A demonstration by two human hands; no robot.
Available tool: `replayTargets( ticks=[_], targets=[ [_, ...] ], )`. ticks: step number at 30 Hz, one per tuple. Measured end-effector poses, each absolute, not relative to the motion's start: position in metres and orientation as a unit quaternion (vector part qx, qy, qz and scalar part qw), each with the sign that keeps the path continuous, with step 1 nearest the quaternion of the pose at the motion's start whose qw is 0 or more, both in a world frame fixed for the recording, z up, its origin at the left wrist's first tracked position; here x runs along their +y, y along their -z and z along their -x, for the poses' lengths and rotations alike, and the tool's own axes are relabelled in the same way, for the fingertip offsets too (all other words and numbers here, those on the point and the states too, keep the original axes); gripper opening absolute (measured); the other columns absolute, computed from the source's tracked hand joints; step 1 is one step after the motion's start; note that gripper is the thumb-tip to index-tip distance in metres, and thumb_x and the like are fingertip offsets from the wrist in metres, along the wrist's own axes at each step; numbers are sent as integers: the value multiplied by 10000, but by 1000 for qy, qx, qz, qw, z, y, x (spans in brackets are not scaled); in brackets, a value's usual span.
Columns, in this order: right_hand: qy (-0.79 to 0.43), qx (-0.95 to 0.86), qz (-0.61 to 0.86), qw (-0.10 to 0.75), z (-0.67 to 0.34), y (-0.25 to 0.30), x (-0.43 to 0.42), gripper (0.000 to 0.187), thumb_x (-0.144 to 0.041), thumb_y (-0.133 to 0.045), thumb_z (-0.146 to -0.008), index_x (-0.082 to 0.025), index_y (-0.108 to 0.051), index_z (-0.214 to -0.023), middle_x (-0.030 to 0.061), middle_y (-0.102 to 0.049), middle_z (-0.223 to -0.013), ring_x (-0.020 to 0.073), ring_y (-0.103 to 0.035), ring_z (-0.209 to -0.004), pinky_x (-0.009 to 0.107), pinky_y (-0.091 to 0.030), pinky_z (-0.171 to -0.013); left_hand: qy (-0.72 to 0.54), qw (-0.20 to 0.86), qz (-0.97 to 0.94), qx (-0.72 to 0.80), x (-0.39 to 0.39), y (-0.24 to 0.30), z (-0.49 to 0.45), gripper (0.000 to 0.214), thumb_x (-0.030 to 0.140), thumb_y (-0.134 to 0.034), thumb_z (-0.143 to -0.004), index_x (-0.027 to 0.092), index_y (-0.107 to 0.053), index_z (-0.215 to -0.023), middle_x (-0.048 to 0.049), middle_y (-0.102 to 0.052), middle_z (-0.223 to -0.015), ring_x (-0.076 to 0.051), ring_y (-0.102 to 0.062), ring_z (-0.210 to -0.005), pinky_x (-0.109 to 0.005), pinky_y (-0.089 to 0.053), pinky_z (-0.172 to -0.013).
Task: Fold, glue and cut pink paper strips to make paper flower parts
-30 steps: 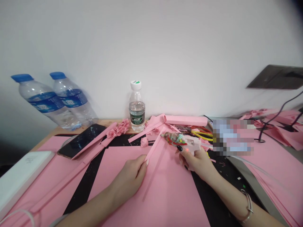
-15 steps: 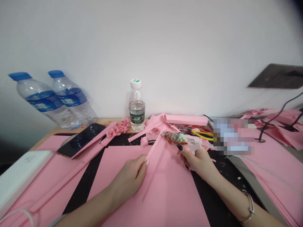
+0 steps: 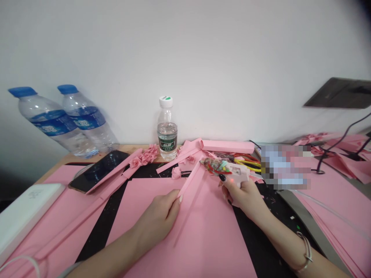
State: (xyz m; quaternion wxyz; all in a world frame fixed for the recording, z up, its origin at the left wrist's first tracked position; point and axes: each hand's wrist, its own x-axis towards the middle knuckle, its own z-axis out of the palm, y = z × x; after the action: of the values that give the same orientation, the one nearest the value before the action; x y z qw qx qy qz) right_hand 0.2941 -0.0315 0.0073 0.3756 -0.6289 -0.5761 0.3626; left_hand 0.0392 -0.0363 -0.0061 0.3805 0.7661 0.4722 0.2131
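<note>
Head camera looks down on a left hand and a right hand over a pink paper sheet. The left grip is clamped on the lower end of a narrow pink paper strip, which slants up and away, its far end just beside the nose of a glue gun. The right grip is closed around the gun's handle, with the colourfully wrapped nose pointing left toward the strip.

Beyond the right grip lie yellow-handled pliers and a folded pink paper band. Past the left grip, on the tabletop, are small paper roses and a phone. Between the two grips and farther back stands a water bottle. Two more water bottles tilt against the wall at far left.
</note>
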Motion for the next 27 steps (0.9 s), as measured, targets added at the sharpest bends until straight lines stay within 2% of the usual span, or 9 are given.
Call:
replayTargets(
  ticks=[14,27],
  targets=[
    [-355,-544,654,389,-293,-9,-30,387,-485,-521,-832,-177,-583,-606,7,-540,-466,123,-490,-412,226,-352,-400,-200,372,-773,472,-37,7,-38,274,293,-283,-977,225,-453,-774,11,-551,-686,-171,-525,-615,-286,-354,-612],
    [-338,-546,643,418,-297,-4,-28,405,-505,-534,-870,-186,-571,-622,1,-534,-481,131,-488,-432,245,-359,-429,-194,377,-773,472,-36,7,-39,276,296,-270,-984,224,-463,-801,11,-554,-686,-169,-527,-611,-283,-350,-606]
  ],
)
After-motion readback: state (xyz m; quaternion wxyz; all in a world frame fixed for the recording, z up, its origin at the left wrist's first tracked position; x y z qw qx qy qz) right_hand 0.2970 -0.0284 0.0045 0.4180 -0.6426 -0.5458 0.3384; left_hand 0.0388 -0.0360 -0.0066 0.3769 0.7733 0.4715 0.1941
